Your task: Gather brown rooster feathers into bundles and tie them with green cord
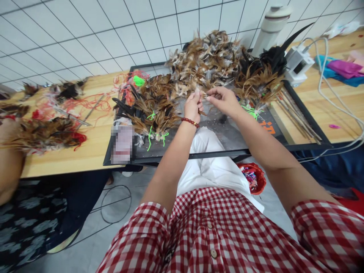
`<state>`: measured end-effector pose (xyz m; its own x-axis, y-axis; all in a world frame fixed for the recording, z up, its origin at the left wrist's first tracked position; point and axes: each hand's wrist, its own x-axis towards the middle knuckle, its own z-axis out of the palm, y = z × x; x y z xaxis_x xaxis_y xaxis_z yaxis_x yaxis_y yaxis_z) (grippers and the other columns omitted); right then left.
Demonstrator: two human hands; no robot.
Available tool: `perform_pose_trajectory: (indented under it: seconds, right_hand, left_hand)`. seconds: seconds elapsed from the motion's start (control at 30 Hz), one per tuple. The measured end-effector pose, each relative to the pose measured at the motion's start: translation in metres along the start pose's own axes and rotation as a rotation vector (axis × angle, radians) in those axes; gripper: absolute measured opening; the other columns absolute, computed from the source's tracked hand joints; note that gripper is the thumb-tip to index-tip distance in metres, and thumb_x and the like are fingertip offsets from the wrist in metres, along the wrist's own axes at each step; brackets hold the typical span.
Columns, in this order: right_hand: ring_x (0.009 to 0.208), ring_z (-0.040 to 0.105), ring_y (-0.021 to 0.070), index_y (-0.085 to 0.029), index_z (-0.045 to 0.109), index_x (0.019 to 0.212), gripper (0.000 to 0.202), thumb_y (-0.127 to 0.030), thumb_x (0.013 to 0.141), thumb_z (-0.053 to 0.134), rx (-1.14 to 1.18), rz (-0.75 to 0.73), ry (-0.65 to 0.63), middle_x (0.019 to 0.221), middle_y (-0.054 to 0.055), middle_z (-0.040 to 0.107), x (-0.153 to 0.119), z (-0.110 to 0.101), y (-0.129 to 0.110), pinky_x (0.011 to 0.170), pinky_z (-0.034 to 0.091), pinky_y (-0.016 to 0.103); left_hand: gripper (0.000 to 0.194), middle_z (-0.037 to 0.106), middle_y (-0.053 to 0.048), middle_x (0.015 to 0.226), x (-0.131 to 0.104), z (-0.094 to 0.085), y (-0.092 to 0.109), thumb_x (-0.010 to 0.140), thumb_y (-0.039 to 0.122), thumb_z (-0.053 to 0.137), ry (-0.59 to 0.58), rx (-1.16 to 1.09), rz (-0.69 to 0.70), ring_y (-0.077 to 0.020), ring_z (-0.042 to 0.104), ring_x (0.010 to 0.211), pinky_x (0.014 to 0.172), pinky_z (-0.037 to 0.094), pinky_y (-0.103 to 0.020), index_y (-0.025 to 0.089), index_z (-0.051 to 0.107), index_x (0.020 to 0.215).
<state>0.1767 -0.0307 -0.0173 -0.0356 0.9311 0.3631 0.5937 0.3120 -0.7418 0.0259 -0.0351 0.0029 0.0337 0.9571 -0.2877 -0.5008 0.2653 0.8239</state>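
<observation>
My left hand (193, 106), with a red bead bracelet at the wrist, is closed on small feathers above the black-framed tray (153, 153). Close on its right, my right hand (226, 101) has thumb and index finger pinched near the same feathers; what lies between them is too small to make out. Behind both hands rises a large pile of loose brown and white feathers (209, 57). Brown feather bunches tied with green string (159, 110) lie to the left, and another brown bunch (257, 85) lies to the right beside black feathers (269, 58).
A white bottle (269, 32) and a white charger with cables (298, 62) stand at the back right. Thin sticks (301, 115) lie on the tray's right. At far left, a person's arm (10, 163) is beside feathers with red string (54, 132). A red basket (253, 178) is below.
</observation>
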Motion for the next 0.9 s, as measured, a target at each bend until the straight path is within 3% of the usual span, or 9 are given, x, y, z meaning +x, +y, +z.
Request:
perform_pose_trajectory:
  seconds: [0.1,0.2,0.27,0.47,0.57,0.7,0.77,0.83,0.9]
  right_hand:
    - [0.098,0.069,0.0241,-0.023,0.08,0.113,0.031,-0.041,0.088,0.075,0.091,-0.017,-0.049,0.104,0.006,0.079,-0.004,0.008,-0.008,0.092,0.056,0.039]
    - [0.093,0.069,0.0242,-0.022,0.079,0.093,0.024,-0.045,0.092,0.072,0.084,-0.048,-0.031,0.092,0.006,0.077,-0.005,0.007,-0.006,0.094,0.055,0.041]
    - [0.086,0.067,0.0225,-0.022,0.075,0.084,0.033,-0.053,0.094,0.07,0.127,-0.048,0.023,0.083,0.004,0.073,-0.001,0.004,0.002,0.088,0.055,0.039]
    - [0.072,0.062,0.0153,-0.021,0.072,0.085,0.055,-0.076,0.089,0.072,0.409,-0.065,0.162,0.074,0.001,0.066,0.014,-0.004,0.023,0.071,0.05,0.033]
    - [0.068,0.06,0.0125,-0.02,0.074,0.083,0.049,-0.068,0.083,0.083,0.492,-0.025,0.182,0.072,0.0,0.069,0.015,-0.011,0.016,0.068,0.049,0.031]
    - [0.056,0.05,0.0077,-0.02,0.074,0.075,0.028,-0.037,0.076,0.096,0.653,0.132,0.222,0.062,-0.004,0.069,0.015,-0.022,-0.005,0.062,0.044,0.029]
    - [0.052,0.047,0.0061,-0.02,0.072,0.069,0.026,-0.028,0.073,0.097,0.696,0.198,0.236,0.058,-0.005,0.068,0.012,-0.033,-0.015,0.058,0.04,0.028]
    - [0.051,0.048,0.0054,-0.02,0.072,0.065,0.03,-0.031,0.067,0.1,0.675,0.209,0.201,0.056,-0.005,0.067,0.003,-0.052,-0.022,0.056,0.038,0.028]
    - [0.057,0.055,0.0061,-0.02,0.079,0.067,0.036,-0.044,0.058,0.104,0.515,0.094,0.065,0.06,-0.003,0.07,-0.016,-0.083,-0.026,0.06,0.041,0.028]
  left_hand:
    - [0.025,0.047,0.008,0.061,-0.004,0.001,0.0,0.101,0.043,0.07,-0.078,0.023,-0.027,-0.0022,0.035,0.044,0.044,0.03,-0.018,0.021,0.066,0.09]
    - [0.026,0.046,0.008,0.061,-0.006,0.001,0.002,0.103,0.044,0.068,-0.133,0.01,-0.083,-0.0013,0.033,0.042,0.041,0.027,-0.015,0.021,0.066,0.093]
    - [0.026,0.043,0.009,0.06,-0.006,0.0,0.005,0.102,0.046,0.069,-0.137,-0.032,-0.13,-0.0006,0.03,0.041,0.039,0.024,-0.014,0.021,0.066,0.094]
    - [0.023,0.039,0.01,0.061,-0.01,-0.002,0.015,0.103,0.043,0.069,-0.08,-0.193,-0.223,0.0008,0.027,0.04,0.039,0.022,-0.011,0.02,0.066,0.099]
    - [0.023,0.04,0.01,0.062,-0.011,-0.002,0.016,0.103,0.043,0.069,-0.073,-0.206,-0.229,0.0006,0.027,0.04,0.039,0.022,-0.012,0.02,0.066,0.099]
    - [0.022,0.04,0.01,0.061,-0.008,-0.003,0.016,0.105,0.041,0.066,-0.064,-0.204,-0.206,0.0001,0.027,0.04,0.039,0.023,-0.012,0.02,0.066,0.098]
    - [0.023,0.04,0.01,0.061,-0.007,-0.004,0.015,0.106,0.041,0.063,-0.056,-0.197,-0.202,0.0,0.027,0.04,0.039,0.023,-0.012,0.02,0.066,0.098]
    - [0.023,0.04,0.01,0.061,-0.006,-0.004,0.014,0.106,0.041,0.064,-0.044,-0.192,-0.206,0.0001,0.027,0.04,0.039,0.023,-0.012,0.02,0.066,0.098]
    - [0.021,0.04,0.01,0.062,-0.005,-0.005,0.013,0.105,0.041,0.066,-0.039,-0.201,-0.21,0.0002,0.027,0.04,0.04,0.023,-0.012,0.02,0.068,0.1]
